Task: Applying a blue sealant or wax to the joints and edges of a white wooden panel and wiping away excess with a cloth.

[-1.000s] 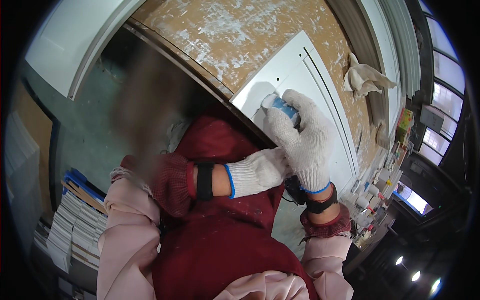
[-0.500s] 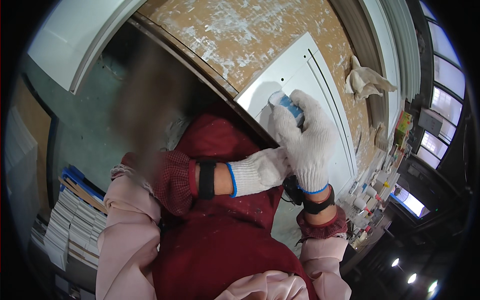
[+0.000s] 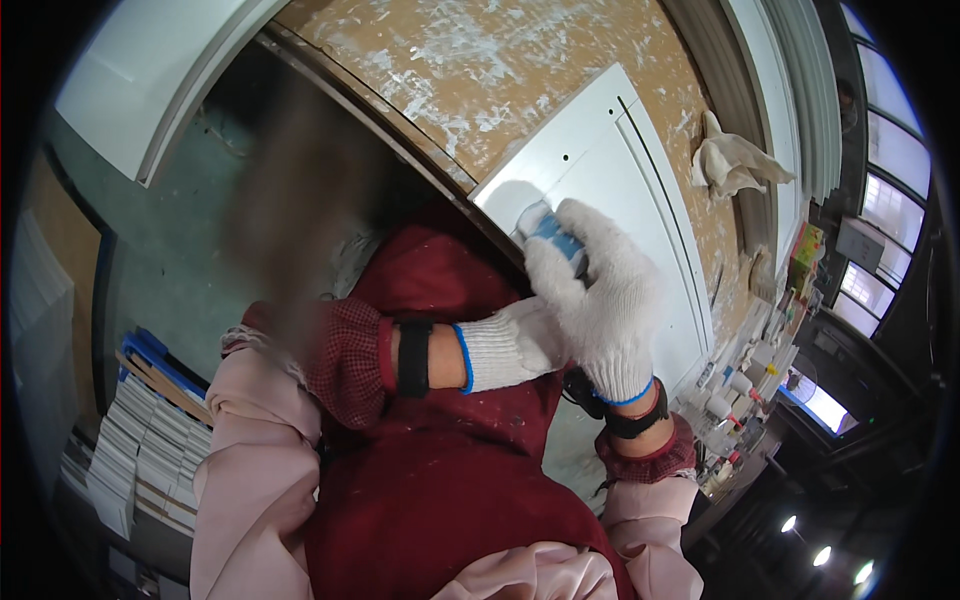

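Observation:
A white panel [image 3: 570, 150] with a long dark groove and small round holes lies on the worktable. My right hand [image 3: 605, 290], in a white knit glove with a blue cuff edge, grips a small blue-and-white block [image 3: 553, 236] between thumb and fingers. The block rests on the panel near its left edge; its exact kind is unclear. My left hand [image 3: 525, 335], gloved alike, reaches in from the left to the panel's near edge. Its fingers disappear behind my right hand, so their grip is hidden.
The brown worktable [image 3: 430, 70] is smeared with white. A crumpled pale cloth [image 3: 735, 160] lies on its right side, near stacked long white boards [image 3: 800, 90]. Several bottles and small items [image 3: 730, 400] stand at the right. Another white panel [image 3: 150, 70] is at the upper left.
My right hand has slid the blue-and-white block left and toward me over the panel. The panel and my left forearm stay nearly where they were.

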`<action>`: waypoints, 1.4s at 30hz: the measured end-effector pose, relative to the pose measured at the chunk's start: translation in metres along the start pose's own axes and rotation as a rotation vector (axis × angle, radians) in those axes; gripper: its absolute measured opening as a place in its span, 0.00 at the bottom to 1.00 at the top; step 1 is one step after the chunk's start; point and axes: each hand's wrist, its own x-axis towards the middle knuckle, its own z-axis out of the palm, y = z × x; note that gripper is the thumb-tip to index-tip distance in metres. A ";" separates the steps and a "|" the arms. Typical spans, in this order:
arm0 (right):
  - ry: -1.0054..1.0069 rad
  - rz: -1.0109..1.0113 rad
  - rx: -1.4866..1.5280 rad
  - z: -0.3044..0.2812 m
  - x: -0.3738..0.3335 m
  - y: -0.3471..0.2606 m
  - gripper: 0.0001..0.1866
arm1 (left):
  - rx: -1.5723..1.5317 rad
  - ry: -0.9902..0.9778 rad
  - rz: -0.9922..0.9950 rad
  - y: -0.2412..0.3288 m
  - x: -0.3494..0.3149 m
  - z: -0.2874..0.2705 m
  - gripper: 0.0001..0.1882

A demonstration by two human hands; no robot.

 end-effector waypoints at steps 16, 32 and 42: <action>0.003 0.081 -0.006 -0.002 0.004 0.001 0.16 | 0.001 -0.063 -0.007 0.004 -0.002 -0.008 0.11; 0.004 0.051 -0.045 -0.001 0.005 0.001 0.17 | 0.093 -0.091 0.026 0.002 -0.003 -0.006 0.12; 0.031 0.014 -0.020 -0.004 0.004 0.003 0.16 | 0.147 -0.140 0.011 0.006 0.001 -0.010 0.12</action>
